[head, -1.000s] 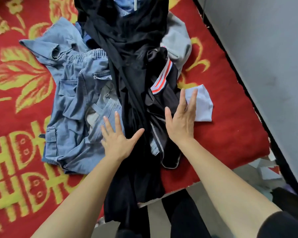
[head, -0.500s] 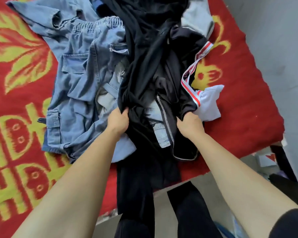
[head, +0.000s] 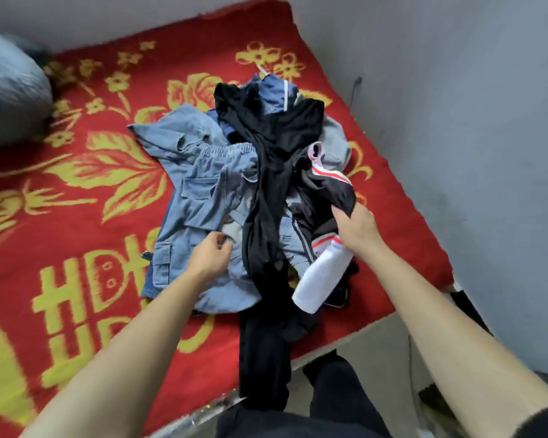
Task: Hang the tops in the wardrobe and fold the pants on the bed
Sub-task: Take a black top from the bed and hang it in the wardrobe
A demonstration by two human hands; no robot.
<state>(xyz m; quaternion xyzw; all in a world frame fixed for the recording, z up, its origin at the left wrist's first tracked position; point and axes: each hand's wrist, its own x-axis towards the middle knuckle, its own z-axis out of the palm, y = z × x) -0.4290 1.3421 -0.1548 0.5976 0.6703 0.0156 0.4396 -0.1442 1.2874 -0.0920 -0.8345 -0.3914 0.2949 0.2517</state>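
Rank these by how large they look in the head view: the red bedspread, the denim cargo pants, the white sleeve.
1. red bedspread
2. denim cargo pants
3. white sleeve
The gaps are wide, so nearness to the camera does not change the order.

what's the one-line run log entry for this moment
stage: sorting clothes pile on bed | right hand: grips black striped-trim jacket | left hand: over denim cargo pants, grip unclear

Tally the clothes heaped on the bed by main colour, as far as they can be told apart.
Light-blue denim: 2 (cargo pants, shirt)
Black: 2 (long black garment, black striped jacket)
Grey: 1 (grey garment)
Dark blue: 1 (dark blue garment)
Total: 6 at least; they lie tangled.
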